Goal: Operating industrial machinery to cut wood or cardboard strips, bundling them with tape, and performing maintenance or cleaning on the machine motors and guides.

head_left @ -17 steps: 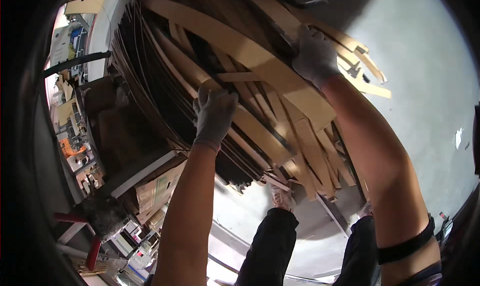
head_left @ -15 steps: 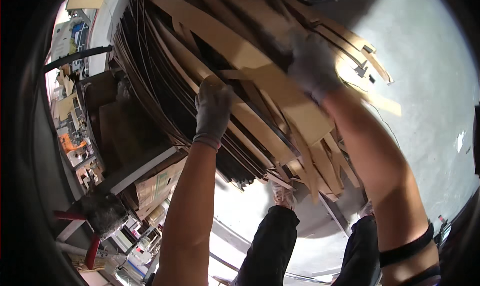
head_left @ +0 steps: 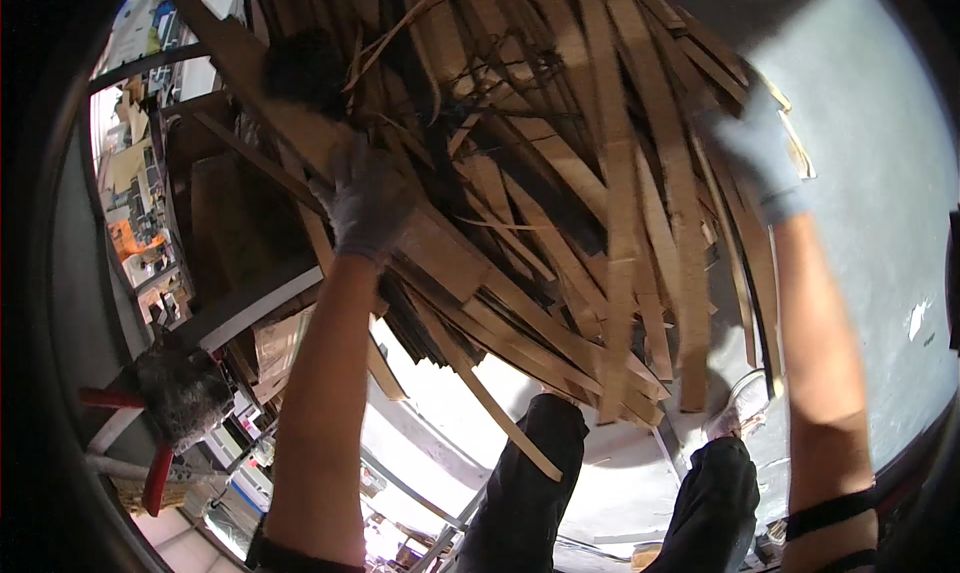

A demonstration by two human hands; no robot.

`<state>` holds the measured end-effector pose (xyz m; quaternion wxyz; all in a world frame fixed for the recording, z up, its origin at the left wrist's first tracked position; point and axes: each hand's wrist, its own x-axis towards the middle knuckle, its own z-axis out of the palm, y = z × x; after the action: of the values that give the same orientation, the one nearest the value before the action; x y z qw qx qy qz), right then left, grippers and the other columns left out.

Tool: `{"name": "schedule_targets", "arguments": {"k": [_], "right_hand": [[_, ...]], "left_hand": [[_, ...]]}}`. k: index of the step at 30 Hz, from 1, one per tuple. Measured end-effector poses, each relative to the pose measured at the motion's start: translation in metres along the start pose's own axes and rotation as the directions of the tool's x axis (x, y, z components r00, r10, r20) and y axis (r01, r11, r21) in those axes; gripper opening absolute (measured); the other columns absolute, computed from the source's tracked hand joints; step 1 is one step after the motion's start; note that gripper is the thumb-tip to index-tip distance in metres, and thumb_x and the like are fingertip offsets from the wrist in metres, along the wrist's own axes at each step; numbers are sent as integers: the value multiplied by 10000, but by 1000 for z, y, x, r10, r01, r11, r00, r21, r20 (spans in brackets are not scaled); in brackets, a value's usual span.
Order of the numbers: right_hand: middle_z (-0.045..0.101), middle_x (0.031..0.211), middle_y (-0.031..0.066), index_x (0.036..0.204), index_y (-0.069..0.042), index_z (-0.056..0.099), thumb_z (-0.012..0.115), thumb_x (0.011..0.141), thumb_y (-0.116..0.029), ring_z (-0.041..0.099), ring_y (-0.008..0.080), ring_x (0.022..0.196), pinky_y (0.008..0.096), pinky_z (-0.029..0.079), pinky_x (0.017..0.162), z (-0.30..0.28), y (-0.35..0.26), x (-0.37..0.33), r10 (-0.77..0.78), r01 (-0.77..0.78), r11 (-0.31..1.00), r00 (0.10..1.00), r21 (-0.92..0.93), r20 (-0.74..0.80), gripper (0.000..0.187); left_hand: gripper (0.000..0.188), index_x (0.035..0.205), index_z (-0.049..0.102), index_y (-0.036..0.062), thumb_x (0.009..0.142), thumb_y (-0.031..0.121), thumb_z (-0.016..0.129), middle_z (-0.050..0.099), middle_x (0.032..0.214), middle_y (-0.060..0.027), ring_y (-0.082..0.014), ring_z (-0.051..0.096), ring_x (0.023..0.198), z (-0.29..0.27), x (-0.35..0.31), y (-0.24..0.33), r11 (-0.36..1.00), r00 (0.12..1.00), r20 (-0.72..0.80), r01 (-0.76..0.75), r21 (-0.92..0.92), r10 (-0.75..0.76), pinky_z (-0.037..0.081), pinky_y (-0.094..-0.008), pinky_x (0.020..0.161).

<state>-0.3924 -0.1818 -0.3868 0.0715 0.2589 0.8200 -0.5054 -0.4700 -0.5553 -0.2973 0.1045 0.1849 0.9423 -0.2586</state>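
Observation:
A large heap of long, flat brown strips (head_left: 622,193), like thin board or cardboard, spreads in front of me. My left hand (head_left: 375,203), in a grey glove, lies on strips at the heap's left side, its fingers stretched out and apart. A wide strip (head_left: 235,68) runs up and left from beside those fingers. At the heap's right edge is my gloved right hand (head_left: 760,158), smeared by motion; whether it grips a strip is not visible. Between the hands, dark pieces and thin, tangled slivers (head_left: 510,63) show among the strips.
A metal frame bar (head_left: 265,298) and a dark clamp-like block with red handles (head_left: 180,393) stand at the left. Shelves with assorted items (head_left: 135,223) line the far left. Grey floor (head_left: 870,223) extends right; my shoe (head_left: 742,405) is below the heap.
My hands have moved apart, the left leftward and the right to the right. The strips between them have spread, and the dark tangle in the middle now shows.

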Motion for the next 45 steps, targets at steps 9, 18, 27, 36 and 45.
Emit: {"name": "schedule_targets", "arguments": {"k": [9,18,27,36,45], "right_hand": [[553,1131,188,1235,26,415,713,683,-493,531,260,1068,350,419,922,55,-10,-36,13,-209,944,796,255,605,815],[598,1019,139,1177,13,461,778,627,-212,594,203,928,300,493,787,47,-47,-61,-62,-345,769,798,539,600,673],[606,1015,130,1155,41,464,710,522,-30,611,227,903,333,504,769,-30,-126,-157,-294,-65,753,857,655,423,683],[624,765,196,1214,-32,417,654,683,-204,629,334,722,399,513,675,100,-220,-151,-502,401,861,562,314,657,606],[445,1183,230,1314,-120,359,724,622,-346,409,340,1167,444,404,894,154,-167,-161,-626,639,770,752,6,208,814]], "left_hand": [[806,1271,332,-28,770,566,545,423,1255,-229,-369,372,1193,-8,-47,107,784,932,363,245,-570,-28,270,-459,1007],[607,1205,453,48,808,489,578,546,1114,-102,-195,553,993,-10,-71,153,-679,822,490,538,-499,291,499,-327,787],[746,1250,375,-22,696,334,727,504,1165,-88,-159,474,1070,-87,-153,120,-637,991,99,131,-760,86,398,-324,890],[628,1269,415,80,824,515,506,475,1257,-85,-227,456,1136,0,-208,-21,-765,909,343,42,-643,-238,366,-369,968],[590,1369,247,81,918,427,404,358,1345,-53,-197,376,1221,113,-176,-46,-275,917,361,308,-911,-172,338,-326,1004]]}}
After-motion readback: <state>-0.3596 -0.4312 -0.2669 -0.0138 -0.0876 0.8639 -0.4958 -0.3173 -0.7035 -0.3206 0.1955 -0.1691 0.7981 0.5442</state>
